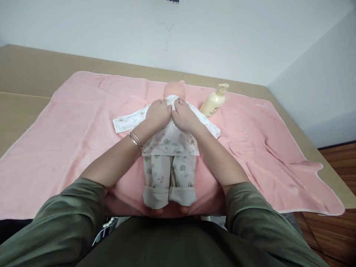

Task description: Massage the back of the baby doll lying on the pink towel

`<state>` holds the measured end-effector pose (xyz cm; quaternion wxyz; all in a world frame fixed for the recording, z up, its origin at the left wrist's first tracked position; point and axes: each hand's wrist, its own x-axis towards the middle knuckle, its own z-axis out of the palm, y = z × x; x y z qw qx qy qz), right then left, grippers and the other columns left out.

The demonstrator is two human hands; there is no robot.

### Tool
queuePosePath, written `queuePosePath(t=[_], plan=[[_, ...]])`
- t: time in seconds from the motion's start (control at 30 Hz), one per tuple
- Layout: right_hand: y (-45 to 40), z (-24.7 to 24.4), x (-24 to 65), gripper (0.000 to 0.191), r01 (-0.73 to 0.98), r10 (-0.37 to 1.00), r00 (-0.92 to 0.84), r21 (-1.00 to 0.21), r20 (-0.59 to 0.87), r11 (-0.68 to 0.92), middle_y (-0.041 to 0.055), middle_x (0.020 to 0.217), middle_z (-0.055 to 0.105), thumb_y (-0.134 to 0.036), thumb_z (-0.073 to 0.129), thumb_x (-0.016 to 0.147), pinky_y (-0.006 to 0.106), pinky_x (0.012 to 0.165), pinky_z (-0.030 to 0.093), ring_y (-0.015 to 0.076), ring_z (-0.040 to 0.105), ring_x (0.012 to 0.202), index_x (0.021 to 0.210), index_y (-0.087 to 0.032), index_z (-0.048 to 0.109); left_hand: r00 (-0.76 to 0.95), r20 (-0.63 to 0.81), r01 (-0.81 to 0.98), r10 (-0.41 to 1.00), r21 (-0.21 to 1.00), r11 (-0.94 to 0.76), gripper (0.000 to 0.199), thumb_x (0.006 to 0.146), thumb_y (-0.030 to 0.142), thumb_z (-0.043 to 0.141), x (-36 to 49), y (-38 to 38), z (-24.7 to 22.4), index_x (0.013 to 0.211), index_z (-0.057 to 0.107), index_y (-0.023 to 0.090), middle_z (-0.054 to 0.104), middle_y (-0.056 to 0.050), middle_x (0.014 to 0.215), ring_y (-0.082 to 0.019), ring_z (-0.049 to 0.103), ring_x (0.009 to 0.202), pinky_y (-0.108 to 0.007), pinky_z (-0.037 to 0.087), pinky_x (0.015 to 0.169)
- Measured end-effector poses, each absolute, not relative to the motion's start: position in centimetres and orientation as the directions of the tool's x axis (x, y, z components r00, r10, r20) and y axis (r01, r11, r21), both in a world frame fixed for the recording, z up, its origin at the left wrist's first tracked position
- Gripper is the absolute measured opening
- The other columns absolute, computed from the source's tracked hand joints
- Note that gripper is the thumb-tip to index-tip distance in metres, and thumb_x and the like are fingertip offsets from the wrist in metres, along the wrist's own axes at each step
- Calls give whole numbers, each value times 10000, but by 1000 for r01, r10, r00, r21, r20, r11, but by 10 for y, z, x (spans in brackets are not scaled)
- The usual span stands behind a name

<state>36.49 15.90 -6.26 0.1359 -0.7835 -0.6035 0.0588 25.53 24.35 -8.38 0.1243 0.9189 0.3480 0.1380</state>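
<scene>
A baby doll (174, 89) lies on its back on a pink blanket (97, 107), its head away from me. It wears a white printed top (169, 142) with long sleeves spread to both sides, and matching trousers (182, 170) with turned-up cuffs. At the neck of the top, my left hand (160, 114) has its fingers closed on the fabric. Close beside it, my right hand (183, 113) grips the other side of the neckline. My fingertips are partly hidden behind my hands. The doll's feet show below the cuffs.
A cream pump bottle (214, 103) lies tilted on the blanket, right of the doll's head. The blanket is wrinkled at the right and covers much of a wooden table (27, 66). Behind the table stands a white wall (125, 33).
</scene>
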Motion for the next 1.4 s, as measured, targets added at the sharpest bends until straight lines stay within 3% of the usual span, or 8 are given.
queuePosePath(t=[0.2, 0.4, 0.53, 0.67, 0.83, 1.0, 1.2, 1.4], plan=[[168, -64, 385, 625, 862, 894, 440, -317, 84, -395, 290, 1626, 529, -292, 295, 1086, 570, 1302, 371, 409, 471, 1560, 1586, 26, 493, 766, 228, 536, 601, 290, -793, 593, 1051, 260, 324, 254, 210, -84, 1578, 490, 43, 476, -281, 1686, -434, 372, 1626, -619, 327, 1311], [145, -56, 345, 669, 932, 947, 318, -196, 39, -305, 332, 1719, 382, -252, 319, 1083, 552, 1380, 261, 424, 319, 1662, 1628, 135, 350, 735, 128, 567, 665, 422, -707, 496, 1053, 271, 271, 251, 253, -71, 1252, 702, 127, 743, -223, 1329, -338, 684, 1248, -464, 521, 1129], [138, -50, 340, 570, 962, 973, 228, -161, 20, -222, 312, 1591, 550, -215, 353, 1054, 545, 1343, 345, 422, 451, 1572, 1501, 83, 545, 708, 73, 595, 702, 473, -650, 542, 1072, 359, 245, 251, 265, -71, 1218, 709, 120, 767, -220, 1273, -332, 707, 1151, -446, 551, 1047], [148, -49, 361, 539, 922, 955, 296, -259, -2, -287, 286, 1428, 677, -314, 311, 1100, 522, 1194, 495, 398, 637, 1359, 1384, -1, 646, 723, 101, 637, 683, 285, -716, 562, 1059, 252, 239, 249, 236, -65, 1370, 634, -1, 668, -317, 1426, -389, 619, 1385, -501, 461, 1208], [166, -58, 386, 574, 872, 915, 402, -316, 24, -375, 289, 1504, 637, -338, 298, 1104, 524, 1210, 464, 396, 606, 1402, 1427, 15, 616, 759, -37, 650, 650, 103, -753, 571, 1046, 239, 325, 240, 207, -48, 1442, 568, -93, 605, -383, 1451, -452, 602, 1396, -547, 489, 1173], [163, -64, 378, 623, 888, 913, 406, -258, 46, -382, 321, 1570, 571, -343, 267, 1119, 555, 1262, 407, 411, 527, 1493, 1505, 60, 544, 776, -33, 624, 630, 188, -758, 390, 968, 179, 450, 241, 232, -52, 1166, 776, 94, 724, -243, 1238, -383, 694, 1223, -498, 560, 1073], [141, -60, 337, 742, 913, 930, 367, -193, 5, -359, 383, 1744, 287, -330, 354, 1103, 554, 1398, 217, 451, 257, 1691, 1636, 183, 292, 708, 92, 624, 701, 384, -681, 482, 999, 216, 340, 254, 260, -74, 1200, 757, 80, 747, -247, 1287, -371, 688, 1261, -473, 539, 1100], [150, -57, 350, 623, 926, 952, 303, -248, 32, -286, 327, 1685, 433, -256, 307, 1101, 551, 1370, 283, 419, 364, 1635, 1582, 120, 430, 650, 169, 620, 741, 447, -645, 511, 1034, 279, 268, 260, 258, -84, 1213, 718, 114, 761, -234, 1284, -340, 697, 1213, -453, 532, 1094]])
